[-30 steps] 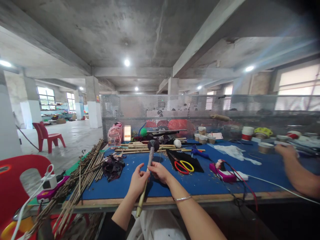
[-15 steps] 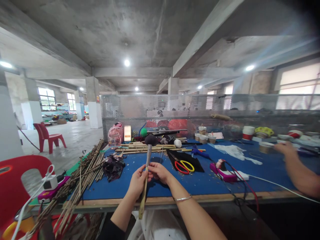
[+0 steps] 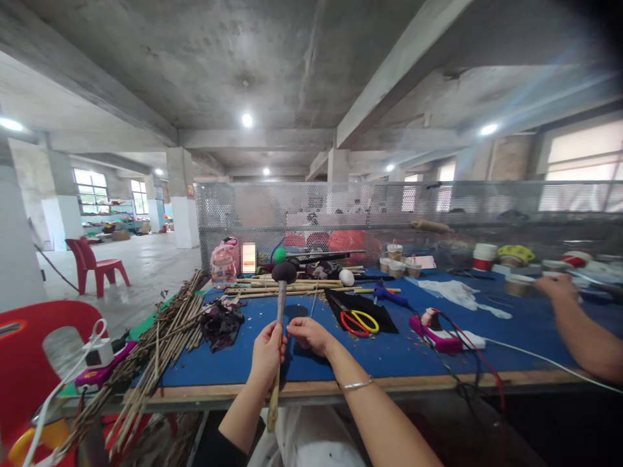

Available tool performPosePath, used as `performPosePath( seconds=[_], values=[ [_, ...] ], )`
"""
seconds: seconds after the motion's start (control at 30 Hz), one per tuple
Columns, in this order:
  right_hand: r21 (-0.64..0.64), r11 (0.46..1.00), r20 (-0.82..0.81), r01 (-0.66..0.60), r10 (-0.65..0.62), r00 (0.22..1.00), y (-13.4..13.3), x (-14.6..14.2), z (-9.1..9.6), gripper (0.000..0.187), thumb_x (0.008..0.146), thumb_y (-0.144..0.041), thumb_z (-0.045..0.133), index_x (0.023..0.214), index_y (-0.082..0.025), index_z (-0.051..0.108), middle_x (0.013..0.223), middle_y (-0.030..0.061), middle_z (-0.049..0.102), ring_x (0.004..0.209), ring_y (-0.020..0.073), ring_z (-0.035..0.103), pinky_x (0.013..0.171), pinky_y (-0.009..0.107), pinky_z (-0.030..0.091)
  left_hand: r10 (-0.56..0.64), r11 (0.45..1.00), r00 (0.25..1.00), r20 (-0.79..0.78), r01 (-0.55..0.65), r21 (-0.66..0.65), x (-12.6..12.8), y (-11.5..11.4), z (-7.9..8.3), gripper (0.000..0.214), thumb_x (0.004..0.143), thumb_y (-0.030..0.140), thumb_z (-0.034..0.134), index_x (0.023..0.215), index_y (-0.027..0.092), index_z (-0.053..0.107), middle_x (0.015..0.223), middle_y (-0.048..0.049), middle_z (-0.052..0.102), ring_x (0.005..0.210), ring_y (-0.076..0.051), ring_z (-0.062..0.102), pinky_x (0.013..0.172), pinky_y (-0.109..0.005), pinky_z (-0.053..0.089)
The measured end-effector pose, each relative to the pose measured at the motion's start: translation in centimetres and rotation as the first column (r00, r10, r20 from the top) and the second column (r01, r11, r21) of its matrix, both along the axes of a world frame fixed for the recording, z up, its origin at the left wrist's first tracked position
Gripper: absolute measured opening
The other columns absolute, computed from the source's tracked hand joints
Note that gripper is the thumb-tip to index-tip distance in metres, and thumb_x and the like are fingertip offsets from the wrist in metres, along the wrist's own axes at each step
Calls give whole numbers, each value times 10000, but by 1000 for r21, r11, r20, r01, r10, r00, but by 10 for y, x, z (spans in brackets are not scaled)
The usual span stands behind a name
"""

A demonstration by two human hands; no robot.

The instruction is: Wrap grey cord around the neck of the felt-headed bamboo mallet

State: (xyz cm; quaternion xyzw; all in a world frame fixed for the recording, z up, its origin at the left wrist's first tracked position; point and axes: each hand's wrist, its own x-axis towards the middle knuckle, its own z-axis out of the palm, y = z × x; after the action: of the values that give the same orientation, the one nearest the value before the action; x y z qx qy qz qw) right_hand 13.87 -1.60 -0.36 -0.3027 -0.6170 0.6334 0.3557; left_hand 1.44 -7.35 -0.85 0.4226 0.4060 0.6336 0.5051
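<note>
My left hand (image 3: 267,353) is wrapped round a bamboo stick (image 3: 274,383) that stands nearly upright over the near edge of the blue table (image 3: 389,357). A dark round ball (image 3: 284,272) caps the stick's upper end. My right hand (image 3: 307,334) pinches the stick's wrapped upper shaft just beside my left hand; a thin thread (image 3: 314,299) rises near its fingers. A silver bangle (image 3: 355,385) sits on my right wrist.
Red and yellow scissors (image 3: 359,321) lie on black cloth, with a pink glue gun (image 3: 433,330) and cable to the right. A bundle of sticks (image 3: 160,344) covers the table's left end. Another person's arm (image 3: 579,327) reaches in at the far right. Red chair (image 3: 29,357) at left.
The stick has swung from leaning right to nearly upright, its ball end shifting left. My hands stay gripped on it. The other person's hand has shifted slightly.
</note>
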Motion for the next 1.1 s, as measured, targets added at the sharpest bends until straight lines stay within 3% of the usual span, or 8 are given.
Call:
performPosePath(
  seconds=[0.13, 0.23, 0.33, 0.47, 0.6, 0.7, 1.0, 1.1],
  values=[
    [-9, 1000, -32, -29, 29, 999, 0, 1, 1, 310, 637, -404, 670, 668, -163, 478, 356, -114, 327, 291, 22, 169, 307, 191, 62, -22, 999, 997, -76, 26, 41, 1, -4, -1, 500, 707, 515, 515, 1005, 114, 506, 496, 49, 503, 317, -46, 369, 290, -162, 261],
    [1, 995, -32, -104, 104, 994, -1, 2, 2, 318, 673, -402, 649, 822, -154, 519, 383, -107, 381, 281, 21, 170, 305, 192, 58, -47, 997, 996, -81, 51, 53, 0, -4, -1, 694, 750, 475, 493, 1306, 144, 242, 546, 42, 549, 320, -63, 416, 293, -164, 276],
    [3, 993, -21, -119, 119, 993, -2, 3, 3, 324, 686, -406, 637, 838, -139, 534, 392, -97, 400, 278, 20, 185, 302, 194, 65, -66, 998, 993, -94, 66, 5, 0, -4, 0, 758, 775, 453, 477, 1360, 166, 90, 581, 30, 570, 333, -69, 452, 304, -162, 290],
    [4, 999, -50, -34, 34, 998, -1, 2, 2, 316, 668, -392, 652, 817, -133, 549, 349, -118, 320, 281, 21, 163, 303, 192, 60, -35, 999, 988, -150, 33, -16, 2, -2, -1, 687, 757, 491, 487, 1289, 121, 258, 580, 6, 583, 365, -84, 477, 332, -176, 312],
    [-26, 998, -91, 59, -61, 994, 2, 2, 0, 314, 649, -392, 665, 804, -144, 550, 334, -128, 278, 283, 23, 147, 304, 191, 52, 115, 992, 961, -251, -97, 83, 3, -2, -6, 450, 626, 439, 656, 918, 119, 538, 512, 38, 525, 421, -78, 465, 401, -179, 322],
    [-40, 997, -98, 62, -66, 993, 1, 2, 2, 319, 639, -394, 675, 800, -149, 549, 337, -128, 275, 288, 23, 149, 306, 187, 53, 128, 988, 951, -280, -98, 118, 2, -1, -8, 334, 608, 431, 666, 719, 135, 558, 502, 38, 510, 436, -75, 449, 419, -181, 315],
    [-42, 999, -105, -6, 1, 994, -3, 1, 4, 359, 642, -462, 657, 703, -143, 505, 379, -106, 343, 290, 15, 158, 305, 194, 47, -156, 988, 948, -276, 153, -33, 5, 1, -3, 403, 737, 537, 435, 727, 144, 524, 510, 10, 533, 363, -74, 421, 367, -188, 293],
    [-16, 998, -81, 68, -69, 994, 0, 0, 1, 379, 630, -476, 659, 645, -156, 457, 377, -109, 333, 279, 12, 165, 304, 199, 46, -48, 999, 906, -421, 54, 2, 4, 5, 2, 365, 723, 503, 470, 690, 146, 536, 532, 3, 538, 426, -88, 449, 419, -200, 325]
  ],
)
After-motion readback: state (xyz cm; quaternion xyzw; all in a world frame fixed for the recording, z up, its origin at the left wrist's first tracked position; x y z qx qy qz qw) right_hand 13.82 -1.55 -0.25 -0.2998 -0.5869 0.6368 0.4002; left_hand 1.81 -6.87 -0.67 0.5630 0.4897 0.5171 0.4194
